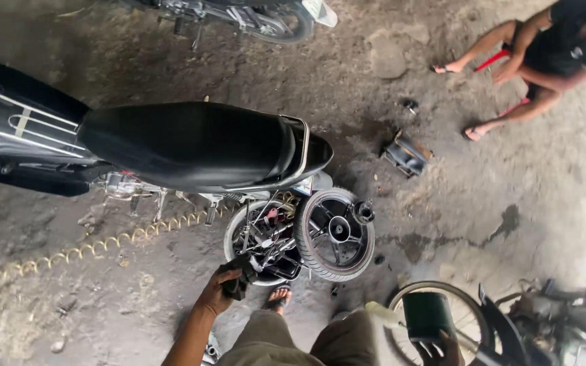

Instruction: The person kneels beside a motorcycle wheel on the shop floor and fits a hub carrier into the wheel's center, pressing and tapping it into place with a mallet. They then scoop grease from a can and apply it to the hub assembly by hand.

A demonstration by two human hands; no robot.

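Observation:
I am looking down at a black motorcycle (191,142) with a long black seat, its rear end over the dirt floor. A loose black wheel (337,234) leans beside the bike's rear wheel (249,237). My left hand (222,288) grips a dark tool or part (239,274) held against the rear wheel area. My right hand (435,349) at the bottom holds a dark green flat rectangular object (427,315). My sandalled foot (279,297) stands just below the wheel.
A coiled yellow hose (89,247) runs across the floor at left. A person (544,61) sits at the top right. A dark box-like part (407,154) lies on the ground. Another bike's rim (469,305) and engine parts (564,325) sit at bottom right; a second motorcycle (252,17) stands at top.

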